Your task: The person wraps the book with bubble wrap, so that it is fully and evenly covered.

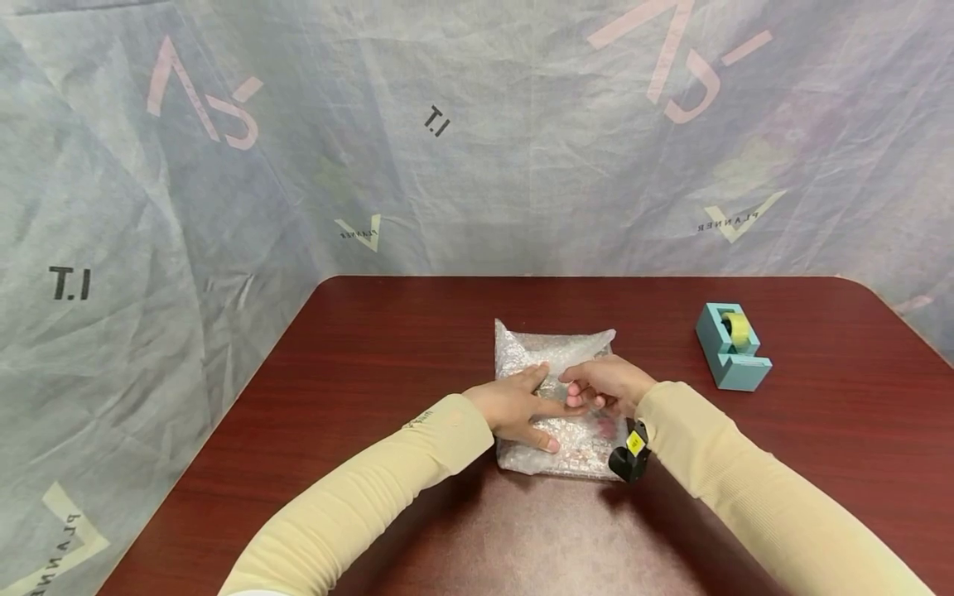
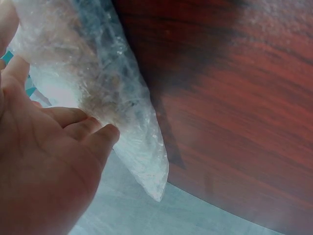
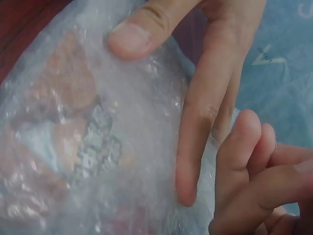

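Observation:
A flat package in clear bubble wrap (image 1: pixel 551 348) lies on the table, with a brownish, printed item showing dimly through the plastic in the right wrist view. My left hand (image 1: pixel 517 406) rests across the wrap, fingers spread and thumb toward the near edge. In the left wrist view, the left fingers (image 2: pixel 105 134) lie along the wrap beside its pointed corner. Just right of it, my right hand (image 1: pixel 607 381) is over the package's right side, fingers curled. The right wrist view shows these curled fingers (image 3: pixel 244 142) close beside the left index finger, with nothing visible between them.
A blue tape dispenser (image 1: pixel 734 364) with a yellowish roll (image 1: pixel 736 329) stands on the right of the dark red table (image 1: pixel 387 331). A black wrist device (image 1: pixel 628 463) hangs under the right cuff. Printed grey cloth (image 1: pixel 477 190) hangs behind and at the left.

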The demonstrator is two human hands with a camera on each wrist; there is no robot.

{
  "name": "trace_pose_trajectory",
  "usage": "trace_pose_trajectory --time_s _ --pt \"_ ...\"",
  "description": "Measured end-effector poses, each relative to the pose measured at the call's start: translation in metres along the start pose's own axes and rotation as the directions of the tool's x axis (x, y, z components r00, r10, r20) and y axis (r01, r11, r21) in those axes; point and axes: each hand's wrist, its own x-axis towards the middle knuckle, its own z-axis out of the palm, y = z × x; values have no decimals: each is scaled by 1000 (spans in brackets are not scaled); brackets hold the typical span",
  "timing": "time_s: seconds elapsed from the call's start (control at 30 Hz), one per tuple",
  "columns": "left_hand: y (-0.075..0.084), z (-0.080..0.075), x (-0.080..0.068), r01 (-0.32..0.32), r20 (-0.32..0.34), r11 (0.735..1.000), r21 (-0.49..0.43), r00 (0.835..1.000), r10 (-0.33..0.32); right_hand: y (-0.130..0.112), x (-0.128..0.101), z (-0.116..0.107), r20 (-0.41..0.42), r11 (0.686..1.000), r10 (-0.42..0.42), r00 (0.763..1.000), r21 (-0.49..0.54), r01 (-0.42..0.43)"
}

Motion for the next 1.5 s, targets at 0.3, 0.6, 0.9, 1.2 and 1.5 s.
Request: trace_pose_trajectory --time_s 0.3,0.6,0.9,1.2,1.5 --pt "2 0 -2 -15 -2 1000 -2 1000 15 -8 -4 -6 -5 998 2 1000 -64 -2" --pt "2 1 -2 -20 -9 1000 -18 1000 20 -12 -4 -9 -89 991 -127 988 37 130" --pt "1 1 -3 -30 -13 999 -22 999 30 4 2 -7 -127 985 -156 980 59 164" --pt "1 -1 -2 -42 -11 999 -27 999 42 -5 5 -3 -118 970 -236 965 35 241" --pt "-1 -1 -1 -36 -8 999 -24 999 35 3 8 -2 -80 991 -122 989 39 126"
